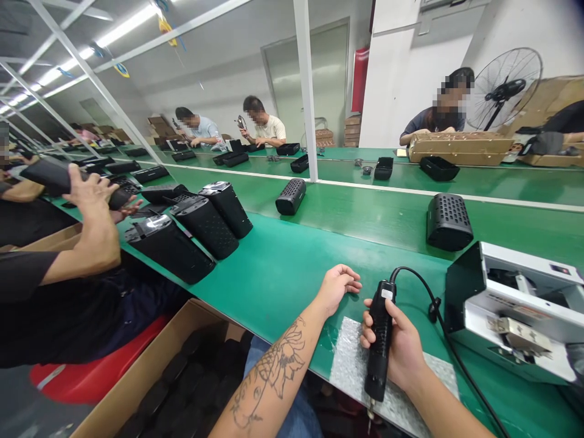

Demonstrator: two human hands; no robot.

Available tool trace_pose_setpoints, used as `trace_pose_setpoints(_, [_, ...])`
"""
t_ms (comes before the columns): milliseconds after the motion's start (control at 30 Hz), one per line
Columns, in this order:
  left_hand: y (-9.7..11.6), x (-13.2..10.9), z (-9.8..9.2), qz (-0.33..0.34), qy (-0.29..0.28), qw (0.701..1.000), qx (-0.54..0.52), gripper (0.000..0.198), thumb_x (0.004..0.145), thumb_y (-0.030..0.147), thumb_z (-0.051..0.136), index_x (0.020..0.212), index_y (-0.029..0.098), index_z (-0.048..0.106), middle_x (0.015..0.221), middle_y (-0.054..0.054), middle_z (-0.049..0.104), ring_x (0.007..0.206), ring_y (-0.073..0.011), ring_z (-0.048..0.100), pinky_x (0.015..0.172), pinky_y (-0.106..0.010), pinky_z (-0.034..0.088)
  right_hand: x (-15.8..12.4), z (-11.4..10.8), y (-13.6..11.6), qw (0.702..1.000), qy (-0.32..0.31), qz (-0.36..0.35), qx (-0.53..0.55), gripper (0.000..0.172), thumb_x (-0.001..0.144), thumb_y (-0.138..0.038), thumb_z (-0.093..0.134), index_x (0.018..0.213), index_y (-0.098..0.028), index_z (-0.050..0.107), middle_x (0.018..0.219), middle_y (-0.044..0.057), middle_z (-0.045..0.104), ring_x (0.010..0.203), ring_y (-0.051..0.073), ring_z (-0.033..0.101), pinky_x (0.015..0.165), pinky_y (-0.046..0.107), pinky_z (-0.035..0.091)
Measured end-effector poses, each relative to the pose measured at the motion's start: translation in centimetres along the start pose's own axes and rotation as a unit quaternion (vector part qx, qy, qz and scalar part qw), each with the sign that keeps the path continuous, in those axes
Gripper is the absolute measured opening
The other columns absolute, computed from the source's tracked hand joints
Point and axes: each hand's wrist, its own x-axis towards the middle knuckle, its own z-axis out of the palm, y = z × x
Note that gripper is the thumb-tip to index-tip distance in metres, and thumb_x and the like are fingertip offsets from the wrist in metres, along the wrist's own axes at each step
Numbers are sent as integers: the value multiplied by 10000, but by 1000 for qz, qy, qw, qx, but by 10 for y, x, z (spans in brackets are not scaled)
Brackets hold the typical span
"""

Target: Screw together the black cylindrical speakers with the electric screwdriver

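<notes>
My right hand (pixel 401 347) is wrapped around a black electric screwdriver (pixel 379 340). The screwdriver's bit points down past the table's front edge, and a black cable runs from its top. Beneath it lies a grey speckled foam sheet (pixel 344 347) on the green table. Left of the screwdriver, my left hand (pixel 337 289) rests at the table surface with loosely bent fingers and nothing visible in them. Three black speaker-like housings (pixel 205 228) stand together to the left, apart from both hands.
A white and black screw-feeder-like machine (pixel 515 310) stands at right. Black perforated housings (pixel 449 222) sit on the green conveyor (pixel 365 210). At left a co-worker's hand (pixel 89 188) holds another housing. Below the table edge is a cardboard box (pixel 137 359) of dark parts.
</notes>
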Motion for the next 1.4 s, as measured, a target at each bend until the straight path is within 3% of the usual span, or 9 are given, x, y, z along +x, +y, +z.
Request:
trace_pose_setpoints(867, [6,-2,5,18,41,999,28,111,726,148,715,817,160,653,853,-56,726,678,-147,718,638,-269,596,-3,1,-2,1000,3,0,-8,501,826,-586,846,1089,-181,714,753,3,607,555,133,498,528,306,505])
trace_pose_setpoints(1100, [2,-4,8,30,67,995,67,160,794,194,728,901,170,612,902,-58,723,679,-149,730,647,-283,625,-6,5,-3,1000,10,3,-10,539,781,-584,876,1090,-177,706,757,-3,610,555,131,504,527,299,500])
trace_pose_setpoints(1200, [7,12,0,46,116,986,111,249,845,205,726,1043,187,575,966,-67,733,660,-161,734,656,-330,645,-9,5,-2,1000,16,10,-10,546,777,-597,879,1083,-181,703,752,-12,597,546,122,495,526,295,498])
trace_pose_setpoints(1267, [22,34,-13,78,172,969,156,332,883,192,710,1173,199,547,1026,-72,737,765,-180,765,770,-369,670,-11,4,0,1000,20,15,-7,555,782,-608,880,1089,-182,704,752,-14,593,540,120,490,524,298,497])
trace_pose_setpoints(1333, [45,65,-33,129,241,939,209,473,910,168,699,1332,218,493,1208,-101,729,1051,-210,780,1017,-417,643,-11,2,3,1000,24,18,-3,570,786,-620,885,1105,-183,707,753,-15,597,540,122,498,525,302,497])
trace_pose_setpoints(1400, [73,100,-55,180,308,897,261,636,917,159,714,1474,234,417,1490,-150,622,1402,-241,653,1259,-446,496,-10,-1,7,999,25,22,2,584,784,-631,894,1116,-188,710,751,-16,604,540,126,513,530,303,499])
